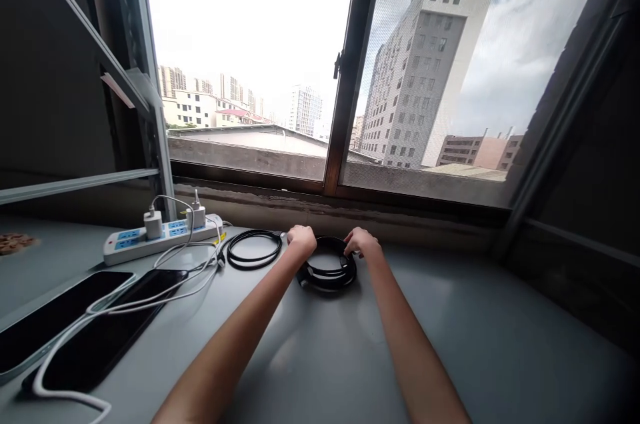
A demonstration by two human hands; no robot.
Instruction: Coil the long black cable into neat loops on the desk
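Both of my arms reach far forward over the grey table (pixel 475 344) toward the window sill. My left hand (pixel 301 239) is curled closed on the left edge of a thick coil of black cable (pixel 327 274). My right hand (pixel 361 242) grips the coil's far right edge with bent fingers. The coil lies flat on the table between the two hands. A second, thinner loop of black cable (pixel 253 249) lies just left of my left hand, apart from it.
A white power strip (pixel 130 242) with two white chargers plugged in sits at the left. White cables run from it to two dark phones (pixel 75 331) lying face up at the near left. A large window (pixel 345 71) stands behind the table.
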